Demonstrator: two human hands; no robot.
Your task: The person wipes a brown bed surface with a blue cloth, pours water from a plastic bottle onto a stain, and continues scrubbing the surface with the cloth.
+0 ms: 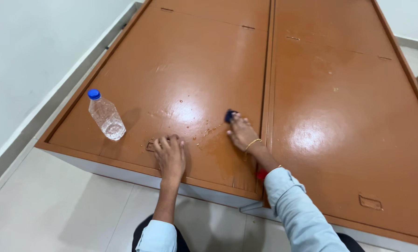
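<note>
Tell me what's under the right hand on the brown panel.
A dark blue cloth peeks out beyond the right hand; the rest is covered. Water droplets lie beside it.

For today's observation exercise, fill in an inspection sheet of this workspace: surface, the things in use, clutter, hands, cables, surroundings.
Surface: glossy brown panel lying flat, a second panel beside it; water droplets and a wet patch between the hands.
Things in use: small dark blue cloth under the right hand's fingertips; clear plastic bottle with a blue cap, standing on the panel, left of the left hand.
Clutter: nothing seen.
Hands: left hand pressed flat on the panel near its front edge; right hand on the cloth, with a gold bracelet on the wrist.
Cables: nothing seen.
Surroundings: pale tiled floor, white wall on the left.
</note>
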